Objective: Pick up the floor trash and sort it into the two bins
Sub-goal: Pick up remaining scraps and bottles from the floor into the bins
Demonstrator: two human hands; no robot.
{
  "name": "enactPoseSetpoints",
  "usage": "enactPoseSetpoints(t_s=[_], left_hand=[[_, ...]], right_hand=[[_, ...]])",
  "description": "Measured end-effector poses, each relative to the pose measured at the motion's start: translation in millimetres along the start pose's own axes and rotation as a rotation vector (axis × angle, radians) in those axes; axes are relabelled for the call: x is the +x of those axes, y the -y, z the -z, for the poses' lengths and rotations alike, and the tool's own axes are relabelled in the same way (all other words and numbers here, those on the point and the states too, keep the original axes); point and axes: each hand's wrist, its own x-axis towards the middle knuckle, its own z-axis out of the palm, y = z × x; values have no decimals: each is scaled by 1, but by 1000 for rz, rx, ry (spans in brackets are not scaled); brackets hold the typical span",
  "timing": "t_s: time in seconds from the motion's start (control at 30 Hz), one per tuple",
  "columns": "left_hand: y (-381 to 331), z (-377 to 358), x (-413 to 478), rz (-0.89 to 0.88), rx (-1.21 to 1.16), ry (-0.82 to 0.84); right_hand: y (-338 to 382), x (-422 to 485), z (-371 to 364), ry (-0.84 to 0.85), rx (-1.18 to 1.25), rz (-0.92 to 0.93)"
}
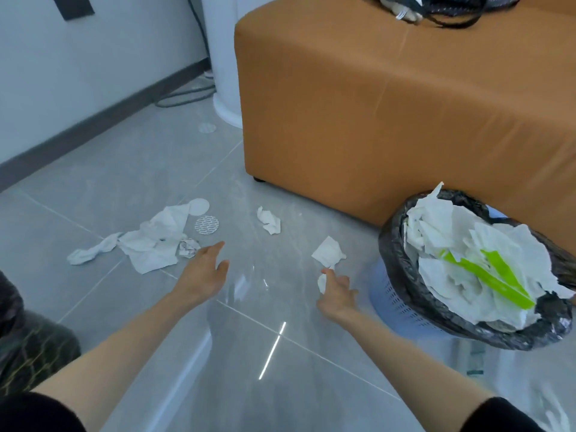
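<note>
My left hand (204, 274) reaches out open over the grey floor, its fingertips close to a small crumpled foil-like ball (188, 247) at the edge of a heap of white tissues (149, 241). My right hand (336, 293) pinches a small white paper scrap (322, 282), just below a flat white tissue (328, 252). Another crumpled tissue (269, 220) lies farther out. Two round white discs (206, 225) sit beside the heap. A blue basket bin (392, 307) with a black liner, heaped with tissues and a green wrapper, stands at my right.
An orange upholstered ottoman (389, 104) fills the back right, with a dark bag on top. A dark bag-lined object (28, 344) sits at the left edge. A white cylindrical appliance (223, 57) and cables stand by the wall.
</note>
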Motion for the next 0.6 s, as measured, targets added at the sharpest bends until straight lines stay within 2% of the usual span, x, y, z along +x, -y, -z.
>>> enactPoseSetpoints(t_s=[0.17, 0.27, 0.4, 0.47, 0.53, 0.6], left_hand=[[28, -3, 25, 72, 20, -76], [40, -8, 37, 76, 69, -104], [51, -10, 46, 128, 125, -113], [51, -7, 51, 183, 134, -119], [51, -2, 55, 248, 113, -143], [55, 1, 59, 277, 117, -139]], right_hand=[[-11, 17, -28, -59, -324, 123], [-7, 24, -28, -99, -348, 220], [7, 46, -8, -449, -308, 309], [12, 61, 0, -408, -285, 204], [12, 79, 3, -239, -258, 67], [10, 88, -2, -162, -279, 37]])
